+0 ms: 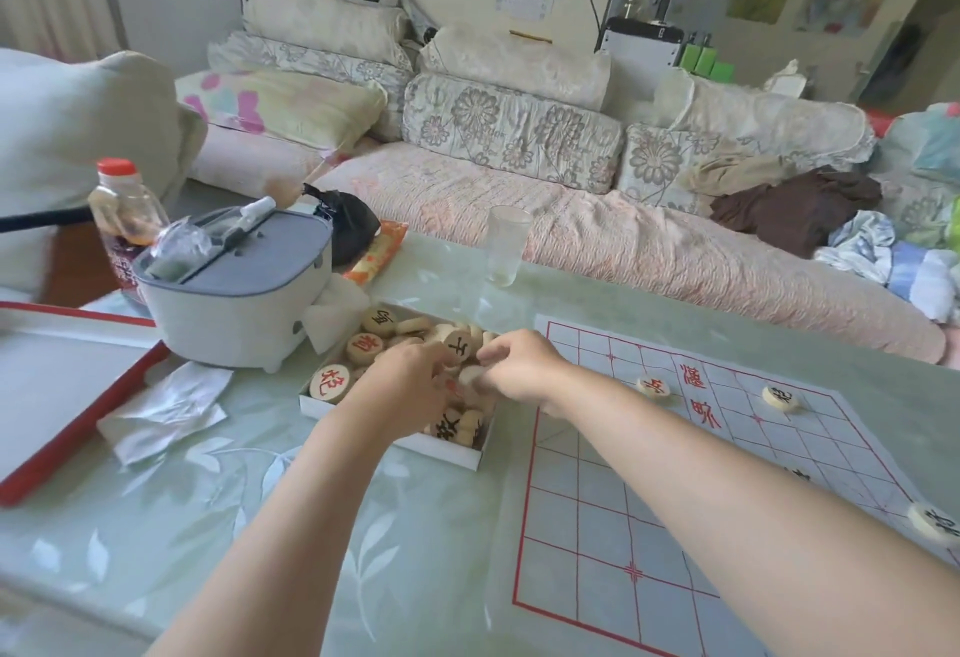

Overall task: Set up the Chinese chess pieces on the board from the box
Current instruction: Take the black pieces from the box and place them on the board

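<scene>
A shallow white box (441, 448) on the table holds several round wooden chess pieces marked in red or black. Both hands reach into it. My left hand (410, 381) lies over the pieces with its fingers curled down among them; what it holds is hidden. My right hand (519, 365) pinches a pale piece (470, 375) just above the pile. To the right lies the paper board (597, 526) with red grid lines. On it stand a red-marked piece (653, 387), a black-marked piece (781, 398) and another piece (935, 523) at the right edge.
A grey and white lidded container (244, 293) stands left of the box, with a red-capped bottle (122, 220) behind it. A clear cup (506, 246) stands beyond the box. Crumpled tissue (166, 412) and a red-edged tray (62, 396) lie at left. A sofa (571, 220) runs behind the table.
</scene>
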